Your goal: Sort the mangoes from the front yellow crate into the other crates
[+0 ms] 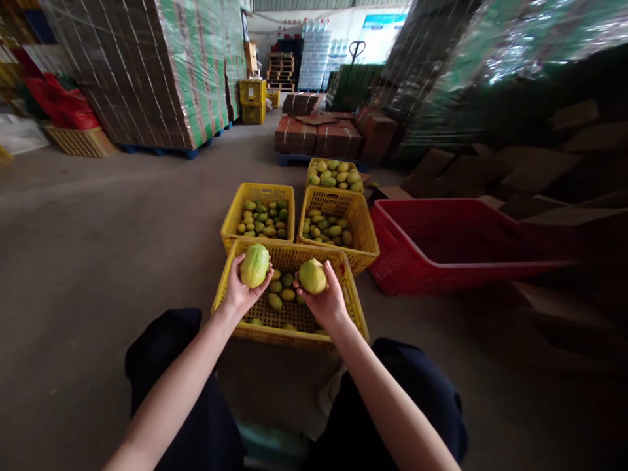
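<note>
My left hand [238, 292] is wrapped round a larger, ridged green-yellow papaya [254, 266], raised above the left part of the near yellow crate [354, 296]. In my right hand [331, 299] is a smaller, rounder yellow-green papaya [313, 276], its blunt end turned up toward me. Both fruits are apart from each other. Below them, inside the near crate, lie several more yellow and green fruits [288, 295], partly hidden by my hands. Some of the crate's slotted floor shows between them.
Behind stand a left yellow crate [233, 221], a right yellow crate [362, 226] and a heaped far crate [335, 175], all with fruit. A large red bin [392, 255] is at the right, near loose cardboard [554, 297]. Flat carton stacks [338, 139] and wrapped pallets [191, 72] stand beyond.
</note>
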A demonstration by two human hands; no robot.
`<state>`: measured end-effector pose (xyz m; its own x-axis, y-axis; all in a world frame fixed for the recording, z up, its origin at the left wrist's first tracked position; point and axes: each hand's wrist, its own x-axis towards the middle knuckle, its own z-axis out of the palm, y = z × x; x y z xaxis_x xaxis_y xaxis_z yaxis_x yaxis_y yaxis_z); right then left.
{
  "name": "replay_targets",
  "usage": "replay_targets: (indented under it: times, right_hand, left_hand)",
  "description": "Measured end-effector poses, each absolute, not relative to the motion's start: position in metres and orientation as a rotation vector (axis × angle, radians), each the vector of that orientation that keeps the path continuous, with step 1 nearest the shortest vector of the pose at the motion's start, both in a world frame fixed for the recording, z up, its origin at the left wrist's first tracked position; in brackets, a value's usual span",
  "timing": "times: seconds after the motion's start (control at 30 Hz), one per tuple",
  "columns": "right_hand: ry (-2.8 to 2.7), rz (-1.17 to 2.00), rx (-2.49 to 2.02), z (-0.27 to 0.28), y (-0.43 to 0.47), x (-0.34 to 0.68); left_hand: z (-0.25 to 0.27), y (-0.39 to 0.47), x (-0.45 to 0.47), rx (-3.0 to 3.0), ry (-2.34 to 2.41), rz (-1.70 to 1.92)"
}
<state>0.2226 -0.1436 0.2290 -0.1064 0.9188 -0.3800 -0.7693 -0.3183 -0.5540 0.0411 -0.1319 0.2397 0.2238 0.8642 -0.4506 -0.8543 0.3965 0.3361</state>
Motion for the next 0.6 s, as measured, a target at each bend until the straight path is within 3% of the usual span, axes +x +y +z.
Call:
replay_targets:
  times: [0.33, 0.6]
  right_hand:
    - [-0.153, 1.737, -0.802, 0.227, -0.143, 0.22]
    - [-0.075, 1.954, -0.996, 0.195, -0.158, 0.201]
  left_hand:
    - [0.244, -0.139, 0.039, 0.198, 0.497, 1.093]
    - [0.228, -0.126, 0.024, -0.259, 0.621, 1.343]
